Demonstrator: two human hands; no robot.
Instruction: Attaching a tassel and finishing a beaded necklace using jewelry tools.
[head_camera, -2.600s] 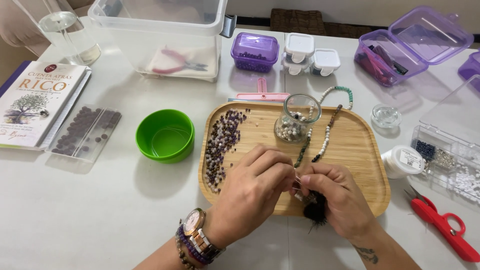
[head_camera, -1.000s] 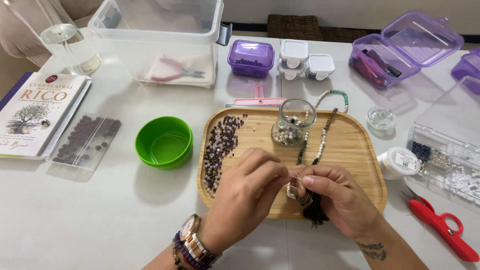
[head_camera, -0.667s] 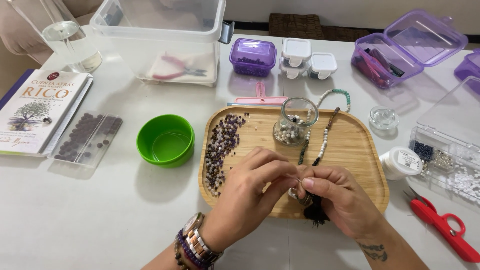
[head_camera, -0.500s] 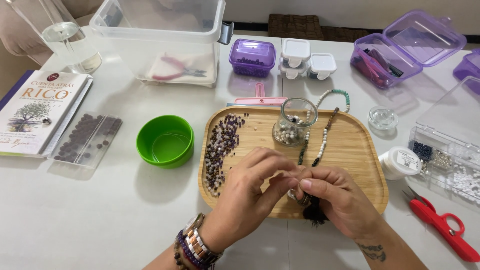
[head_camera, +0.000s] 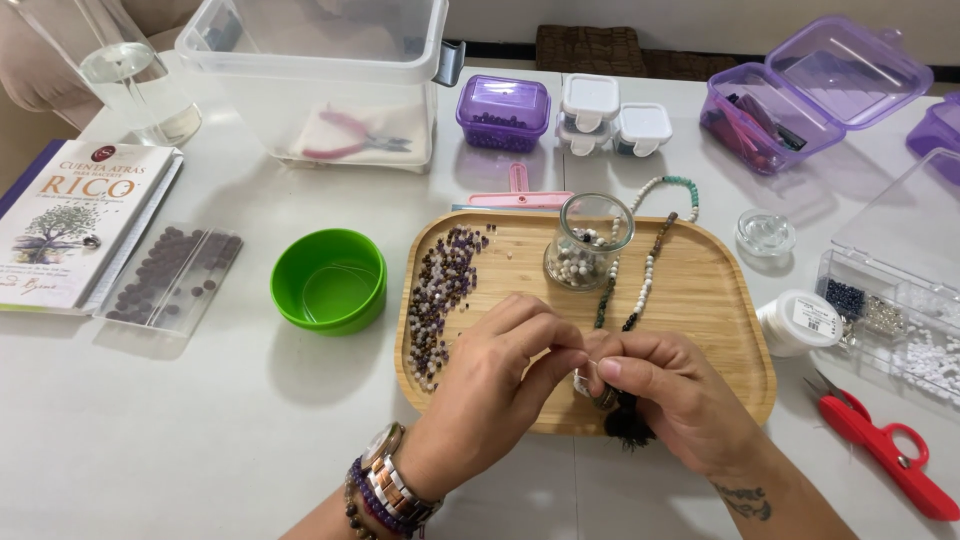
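My left hand (head_camera: 500, 385) and my right hand (head_camera: 675, 395) meet over the front of a wooden tray (head_camera: 705, 300), fingertips pinched together on the near end of a beaded strand (head_camera: 645, 255). The strand runs away from my hands across the tray, in dark and white beads. A dark tassel (head_camera: 628, 428) hangs under my right hand. Loose purple and white beads (head_camera: 440, 300) lie in a band on the tray's left side. A small glass jar (head_camera: 588, 243) with beads stands at the tray's back. The exact pinch point is hidden by my fingers.
A green bowl (head_camera: 328, 280) sits left of the tray, with a bag of dark beads (head_camera: 170, 275) and a book (head_camera: 65, 225) further left. Behind are a clear bin with pink pliers (head_camera: 350, 140), purple boxes (head_camera: 503, 112), and red scissors (head_camera: 885, 450) at the right.
My hands have stayed pinched together over the tray's front, shifting only slightly; the fingers worked at the strand's end. Nothing else on the table moved.
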